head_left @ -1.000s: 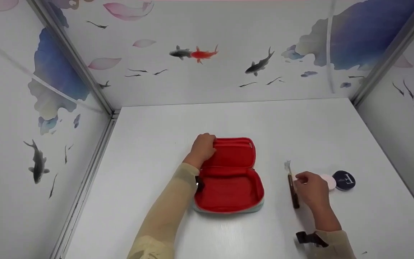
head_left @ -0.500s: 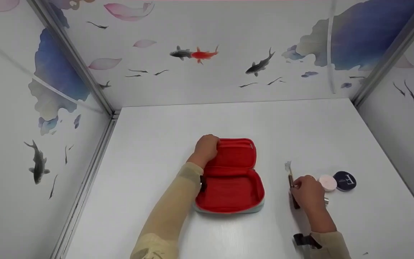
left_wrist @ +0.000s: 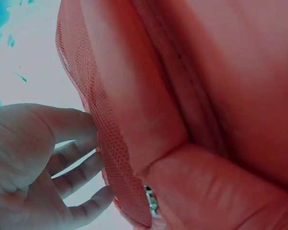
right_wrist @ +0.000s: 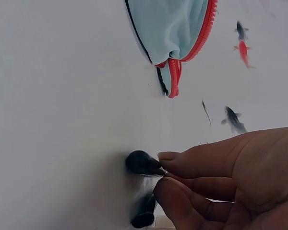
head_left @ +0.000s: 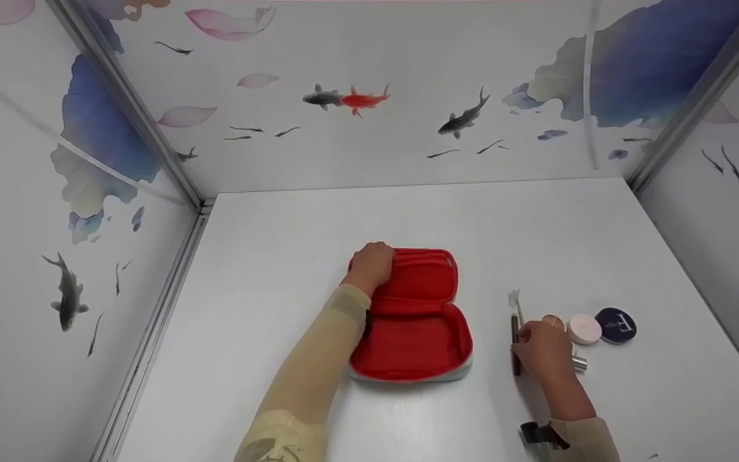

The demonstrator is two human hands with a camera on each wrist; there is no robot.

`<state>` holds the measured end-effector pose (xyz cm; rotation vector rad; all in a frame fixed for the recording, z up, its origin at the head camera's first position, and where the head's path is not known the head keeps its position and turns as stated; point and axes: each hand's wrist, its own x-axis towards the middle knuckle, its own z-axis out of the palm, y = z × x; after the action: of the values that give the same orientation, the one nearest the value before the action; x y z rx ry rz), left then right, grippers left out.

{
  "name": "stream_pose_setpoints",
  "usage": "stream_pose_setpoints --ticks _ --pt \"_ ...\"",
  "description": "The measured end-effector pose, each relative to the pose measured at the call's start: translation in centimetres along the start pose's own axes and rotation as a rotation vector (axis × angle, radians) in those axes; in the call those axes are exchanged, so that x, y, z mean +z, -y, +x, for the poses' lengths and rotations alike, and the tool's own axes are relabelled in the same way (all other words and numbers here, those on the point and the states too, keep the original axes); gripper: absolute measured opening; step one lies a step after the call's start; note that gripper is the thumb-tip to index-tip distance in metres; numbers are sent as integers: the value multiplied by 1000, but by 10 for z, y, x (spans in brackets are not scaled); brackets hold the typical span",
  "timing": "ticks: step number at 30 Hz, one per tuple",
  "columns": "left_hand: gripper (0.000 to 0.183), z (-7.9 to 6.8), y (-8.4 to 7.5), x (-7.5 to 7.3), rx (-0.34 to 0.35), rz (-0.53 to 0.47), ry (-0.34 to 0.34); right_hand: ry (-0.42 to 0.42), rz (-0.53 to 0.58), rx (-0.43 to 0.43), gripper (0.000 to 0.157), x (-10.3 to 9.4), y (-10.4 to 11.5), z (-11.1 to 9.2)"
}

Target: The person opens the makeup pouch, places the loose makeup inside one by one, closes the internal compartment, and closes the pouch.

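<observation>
A soft case (head_left: 417,340), red inside and pale blue-green outside, lies unfolded on the table. My left hand (head_left: 373,264) grips the left edge of its raised lid (head_left: 424,276); in the left wrist view, thumb and fingers lie along the red mesh (left_wrist: 110,129). To the right of the case, my right hand (head_left: 544,350) pinches a slim dark brown stick (head_left: 515,327) between thumb and forefinger. The right wrist view shows the stick's dark rounded end (right_wrist: 140,162) at the fingertips, and a second dark end below it. A pale thin stick (head_left: 520,311) with a clear tip lies close by.
Beside the right hand lie a brown round item (head_left: 554,321), a pale pink round box (head_left: 584,329), a navy compact (head_left: 616,326) with a letter on it, and a silver tube (head_left: 579,364) partly hidden by the hand. Printed walls (head_left: 408,147) enclose the white table (head_left: 280,256).
The right hand has moved left and slightly down onto the dark stick, which now stands straighter; the round brown item and silver tube have come into sight. The left hand has shifted slightly right.
</observation>
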<state>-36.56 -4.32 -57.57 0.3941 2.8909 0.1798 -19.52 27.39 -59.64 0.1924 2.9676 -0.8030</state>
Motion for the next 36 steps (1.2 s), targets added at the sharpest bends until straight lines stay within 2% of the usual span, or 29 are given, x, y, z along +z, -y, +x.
stream_pose_setpoints --ticks 7,13,26,31,36 --pt "27 -2 -2 -1 5 30 21 21 2 27 20 0 1 -1" --pt "25 1 -2 0 37 65 19 40 5 36 21 2 0 -1" --pt "20 -3 2 -12 71 54 -26 63 -7 63 22 4 5 2" --pt "19 -2 3 -11 75 39 -17 81 6 83 26 4 5 3" --pt "16 -5 5 -8 82 11 -46 75 26 80 31 2 7 1"
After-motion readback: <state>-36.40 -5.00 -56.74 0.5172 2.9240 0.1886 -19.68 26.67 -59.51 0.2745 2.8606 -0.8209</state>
